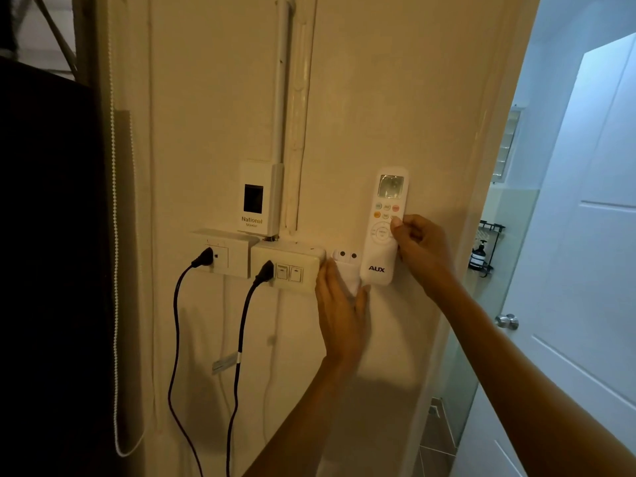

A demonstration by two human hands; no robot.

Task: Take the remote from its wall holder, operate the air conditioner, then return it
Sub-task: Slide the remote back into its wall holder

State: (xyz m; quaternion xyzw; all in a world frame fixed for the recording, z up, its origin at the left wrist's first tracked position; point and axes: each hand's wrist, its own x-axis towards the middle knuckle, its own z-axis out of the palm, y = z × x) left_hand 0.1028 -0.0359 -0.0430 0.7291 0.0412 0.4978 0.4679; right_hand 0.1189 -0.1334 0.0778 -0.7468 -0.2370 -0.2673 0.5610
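A white remote marked AUX, with a small screen and coloured buttons, stands upright against the cream wall. My right hand grips its right edge, thumb on the buttons. Just left of it is the white wall holder, fixed with two dark screws. The remote's lower end is beside the holder, outside it. My left hand is wrapped around the holder's lower part, steadying it from below.
Left of the holder are a switch box and a socket box, each with a black plug and hanging cable. A National breaker sits above. A white door with knob stands open at right. A bead chain hangs at left.
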